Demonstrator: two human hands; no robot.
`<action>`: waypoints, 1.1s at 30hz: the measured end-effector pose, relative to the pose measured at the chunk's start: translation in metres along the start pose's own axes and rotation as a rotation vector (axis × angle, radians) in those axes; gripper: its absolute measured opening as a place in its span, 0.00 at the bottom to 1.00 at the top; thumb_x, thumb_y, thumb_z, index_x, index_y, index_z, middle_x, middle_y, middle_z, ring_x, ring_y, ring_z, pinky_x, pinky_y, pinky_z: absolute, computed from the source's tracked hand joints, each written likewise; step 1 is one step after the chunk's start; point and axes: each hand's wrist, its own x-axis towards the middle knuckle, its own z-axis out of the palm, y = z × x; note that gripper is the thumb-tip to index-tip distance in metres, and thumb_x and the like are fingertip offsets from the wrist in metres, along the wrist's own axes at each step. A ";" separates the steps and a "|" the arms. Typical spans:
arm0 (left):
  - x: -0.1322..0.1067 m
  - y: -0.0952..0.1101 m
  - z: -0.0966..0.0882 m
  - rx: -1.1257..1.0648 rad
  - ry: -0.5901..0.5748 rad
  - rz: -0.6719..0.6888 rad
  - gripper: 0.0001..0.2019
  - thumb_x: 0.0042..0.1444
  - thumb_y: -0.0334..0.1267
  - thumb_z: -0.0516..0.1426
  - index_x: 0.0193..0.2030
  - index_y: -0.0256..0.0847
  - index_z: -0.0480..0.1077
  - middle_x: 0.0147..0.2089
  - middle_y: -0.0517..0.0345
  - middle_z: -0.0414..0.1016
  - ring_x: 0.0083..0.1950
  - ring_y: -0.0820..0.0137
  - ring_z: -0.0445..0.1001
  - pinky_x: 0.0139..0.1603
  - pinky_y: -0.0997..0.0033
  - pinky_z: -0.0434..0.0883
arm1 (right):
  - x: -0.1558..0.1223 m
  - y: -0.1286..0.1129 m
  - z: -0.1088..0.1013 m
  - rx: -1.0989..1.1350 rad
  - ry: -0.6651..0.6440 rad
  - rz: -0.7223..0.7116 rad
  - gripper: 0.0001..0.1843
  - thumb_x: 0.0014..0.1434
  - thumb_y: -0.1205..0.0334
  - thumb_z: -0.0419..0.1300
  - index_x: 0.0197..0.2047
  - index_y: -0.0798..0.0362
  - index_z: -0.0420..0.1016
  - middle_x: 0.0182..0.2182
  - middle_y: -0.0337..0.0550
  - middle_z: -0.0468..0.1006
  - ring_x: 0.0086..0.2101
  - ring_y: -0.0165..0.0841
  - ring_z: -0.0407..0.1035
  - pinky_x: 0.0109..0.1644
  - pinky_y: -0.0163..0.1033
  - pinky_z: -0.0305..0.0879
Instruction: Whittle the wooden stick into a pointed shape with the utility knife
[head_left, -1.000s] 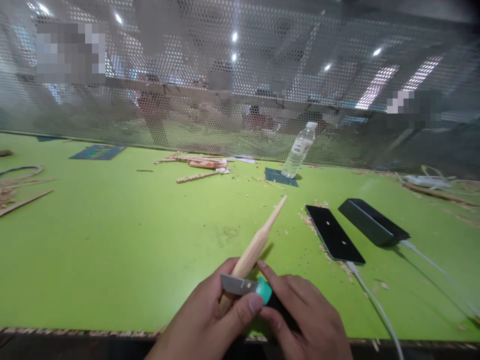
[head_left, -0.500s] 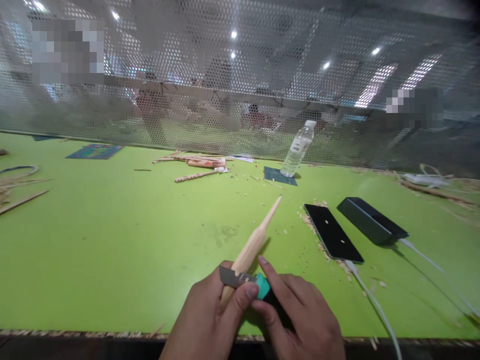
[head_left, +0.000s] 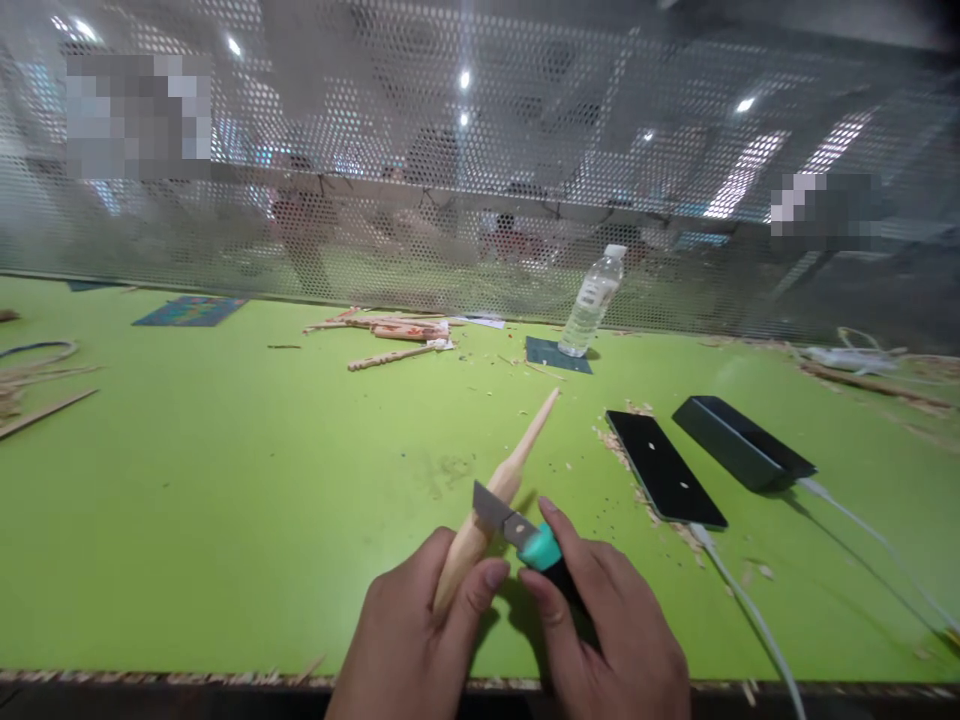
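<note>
My left hand [head_left: 409, 640] is closed round the thick lower end of a pale wooden stick [head_left: 504, 482], whose thinned tip points up and right over the green table [head_left: 225, 500]. In my right hand [head_left: 607, 635] is a knife [head_left: 525, 538] with a teal and black handle, fingers wrapped round it. Its grey blade lies across the stick just above my left thumb, which sits near the blade's back.
A black phone [head_left: 664, 467] with a white cable and a black box [head_left: 742, 442] lie to the right among wood shavings. A water bottle [head_left: 591, 303] stands at the back by a perforated metal screen [head_left: 480, 170]. Carved sticks [head_left: 390, 335] lie at the back centre; strips at the left edge.
The blade has slid up the stick, away from me, from beside my left thumb to higher on the shaft. Both hands stay closed on what they hold.
</note>
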 end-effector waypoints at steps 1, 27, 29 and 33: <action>0.000 0.000 -0.001 -0.013 -0.019 -0.007 0.24 0.66 0.63 0.53 0.37 0.42 0.70 0.29 0.61 0.69 0.30 0.68 0.64 0.31 0.71 0.57 | 0.001 0.002 -0.001 0.006 -0.003 -0.005 0.25 0.74 0.47 0.55 0.68 0.46 0.68 0.39 0.44 0.83 0.36 0.37 0.77 0.38 0.41 0.71; 0.002 -0.004 0.000 -0.002 -0.041 0.025 0.25 0.66 0.63 0.53 0.36 0.41 0.73 0.27 0.61 0.71 0.29 0.69 0.64 0.29 0.72 0.57 | 0.001 0.009 -0.006 0.059 -0.076 -0.150 0.24 0.73 0.52 0.58 0.68 0.50 0.69 0.37 0.42 0.81 0.35 0.35 0.75 0.39 0.39 0.70; 0.002 -0.003 0.000 0.000 -0.046 0.020 0.26 0.66 0.63 0.51 0.35 0.41 0.72 0.26 0.62 0.67 0.28 0.70 0.60 0.28 0.72 0.55 | 0.001 0.007 -0.005 0.058 -0.051 -0.087 0.24 0.73 0.50 0.58 0.68 0.48 0.69 0.38 0.42 0.81 0.36 0.35 0.76 0.39 0.38 0.70; 0.003 -0.002 -0.003 -0.024 -0.077 0.017 0.26 0.65 0.63 0.53 0.37 0.40 0.73 0.29 0.61 0.68 0.30 0.70 0.61 0.30 0.73 0.57 | 0.003 0.006 -0.005 0.042 -0.037 -0.040 0.24 0.74 0.49 0.56 0.68 0.47 0.69 0.38 0.41 0.81 0.36 0.35 0.76 0.39 0.38 0.70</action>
